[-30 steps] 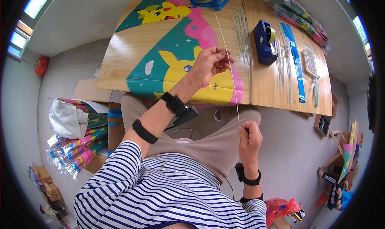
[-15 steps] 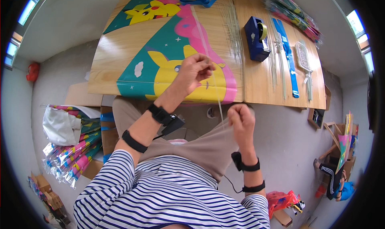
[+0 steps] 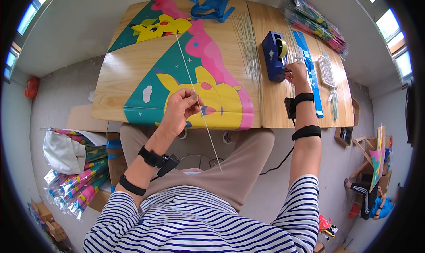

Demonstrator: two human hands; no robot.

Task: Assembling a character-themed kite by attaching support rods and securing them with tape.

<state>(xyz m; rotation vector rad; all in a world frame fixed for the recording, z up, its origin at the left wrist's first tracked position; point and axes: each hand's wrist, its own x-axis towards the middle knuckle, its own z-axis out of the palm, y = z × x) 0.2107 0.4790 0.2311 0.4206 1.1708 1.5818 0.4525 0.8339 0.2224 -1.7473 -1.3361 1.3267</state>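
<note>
Left hand [image 3: 182,107] pinches a thin pale rod [image 3: 198,104] between thumb and fingers, pressing it onto the large teal, yellow and pink cartoon-printed kite sheet [image 3: 195,82] that lies flat on the wooden table [image 3: 116,87]. The rod runs diagonally from near the sheet's upper point, under the hand, past the table edge and out over the lap. Right hand [image 3: 295,72] is curled at the dark blue desktop tape dispenser [image 3: 273,56], fingertips at the cutter end; whether tape is already gripped cannot be told. A bundle of spare thin rods [image 3: 249,44] lies just beside the dispenser on the kite's side.

Risks, judged:
- Rod is held at one point only, so its free overhanging end may swing and pull the upper part off the sheet's centre line.
- One-handed pull at the dispenser may drag it rather than tear the tape; a loose strip may curl and stick to itself.
- Attention split between two hands well apart; left grip may slacken.
- Thin sheet may crease under the pressing fingers.
</note>
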